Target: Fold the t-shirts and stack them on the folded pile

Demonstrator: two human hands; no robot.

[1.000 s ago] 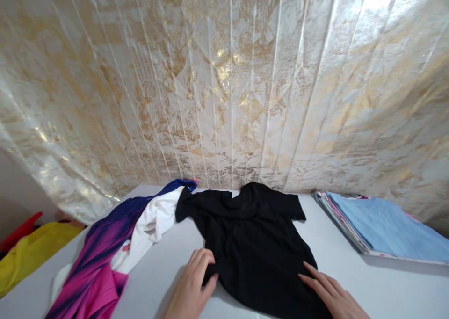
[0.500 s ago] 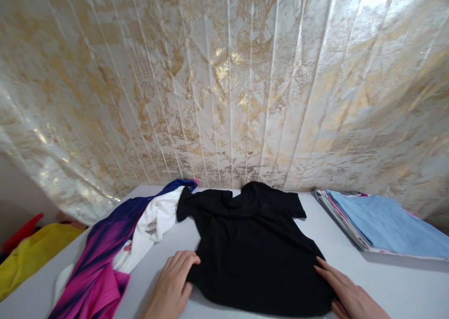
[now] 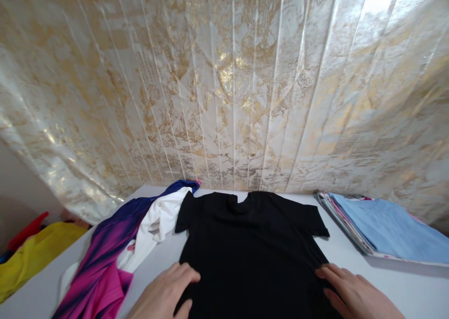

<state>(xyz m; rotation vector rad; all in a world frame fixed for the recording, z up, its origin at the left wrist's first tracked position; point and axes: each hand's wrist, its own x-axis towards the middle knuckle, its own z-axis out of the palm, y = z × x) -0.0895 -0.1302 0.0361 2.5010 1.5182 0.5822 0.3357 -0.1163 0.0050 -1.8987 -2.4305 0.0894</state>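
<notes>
A black short-sleeved T-shirt point(image 3: 245, 258) lies spread on the white table, its neckline at the far side and both sleeves out to the sides. Its lower part runs out of view at the bottom. My left hand point(image 3: 168, 291) is at the shirt's left side, fingertips over the cloth, thumb held apart from the fingers. Over at the right side, my right hand point(image 3: 354, 291) touches the shirt's edge with its fingers, thumb also apart. Neither hand shows cloth pinched between its fingers.
Left of the shirt lie a crumpled white garment point(image 3: 159, 218) and a purple-pink garment point(image 3: 105, 258). A folded stack topped by light blue cloth point(image 3: 396, 228) sits at the right on the white table point(image 3: 393, 281). Yellow cloth point(image 3: 45, 244) is beyond the left edge. A gold-patterned curtain point(image 3: 224, 85) hangs behind.
The black T-shirt has become flatter and wider, its collar and sleeves straightened, and its hem has moved out of view toward me. My hands remain at its sides, their fingers a little more apart.
</notes>
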